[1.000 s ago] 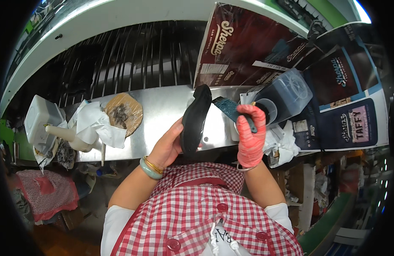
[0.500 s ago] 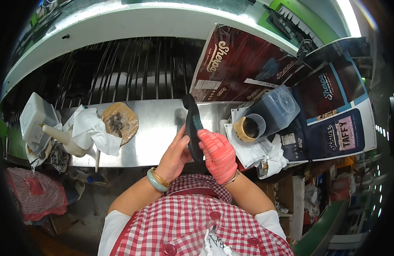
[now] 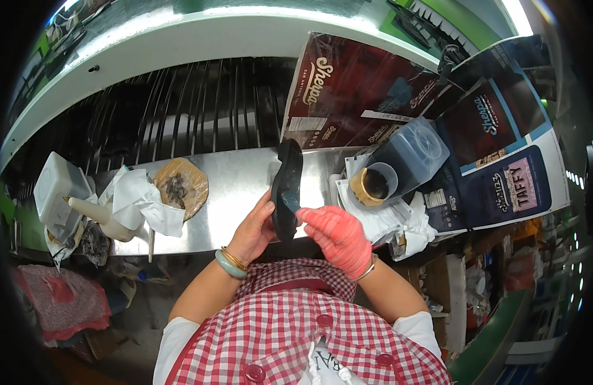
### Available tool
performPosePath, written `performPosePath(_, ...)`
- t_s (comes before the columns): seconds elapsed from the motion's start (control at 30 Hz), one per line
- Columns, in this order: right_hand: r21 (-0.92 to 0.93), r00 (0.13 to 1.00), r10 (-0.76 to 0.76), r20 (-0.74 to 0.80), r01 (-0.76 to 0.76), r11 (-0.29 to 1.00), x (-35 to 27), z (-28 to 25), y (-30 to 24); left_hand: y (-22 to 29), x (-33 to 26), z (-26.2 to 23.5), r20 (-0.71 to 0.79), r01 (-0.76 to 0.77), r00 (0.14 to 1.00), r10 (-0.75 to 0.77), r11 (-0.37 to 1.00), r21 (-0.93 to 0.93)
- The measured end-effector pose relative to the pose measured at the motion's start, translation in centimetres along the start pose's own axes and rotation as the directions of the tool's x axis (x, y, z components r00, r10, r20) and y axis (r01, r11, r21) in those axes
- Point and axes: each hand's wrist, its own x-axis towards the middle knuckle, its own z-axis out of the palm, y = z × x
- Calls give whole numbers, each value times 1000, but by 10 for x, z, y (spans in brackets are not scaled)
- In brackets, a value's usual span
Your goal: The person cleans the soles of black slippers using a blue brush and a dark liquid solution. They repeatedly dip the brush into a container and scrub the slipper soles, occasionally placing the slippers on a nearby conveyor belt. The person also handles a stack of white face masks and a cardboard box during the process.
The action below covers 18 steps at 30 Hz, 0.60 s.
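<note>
Upright over the metal bench top (image 3: pixel 232 192), a long black shoe sole (image 3: pixel 286 192) is held in my left hand (image 3: pixel 253 232), whose fingers wrap its lower left side. A dark bluish patch shows on the sole's right part. My right hand (image 3: pixel 335 239), covered by a red-pink mesh glove, is closed with its fingertips pinched together at the sole's right edge. Whatever those fingertips hold, if anything, is too small to make out.
On the left are a white squeeze bottle (image 3: pixel 101 218), a white container (image 3: pixel 60 186), white cloths (image 3: pixel 141 199) and a brown disc (image 3: pixel 184 186) with dark residue. On the right, a clear plastic jug (image 3: pixel 412 157) and a yellow-rimmed cup (image 3: pixel 368 186) stand before printed boards (image 3: pixel 367 96).
The sole has turned to show more of its broad face. My right hand has drawn a little right and down, its fingertips now at the sole's edge.
</note>
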Motion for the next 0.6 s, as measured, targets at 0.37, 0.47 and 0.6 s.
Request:
performPosePath(0.37, 474, 740, 329, -587, -16, 881, -16, -31, -3, 16, -10, 8, -9, 6, 1000, -7, 997, -78)
performPosePath(0.47, 527, 542, 439, -717, 8, 850, -18, -40, -6, 30, -25, 26, 85, -61, 995, 54, 994, 86)
performPosePath(0.6, 514, 413, 457, -788, 33, 857, -44, -50, 12, 57, -32, 61, 303, -217, 936, 179, 971, 97)
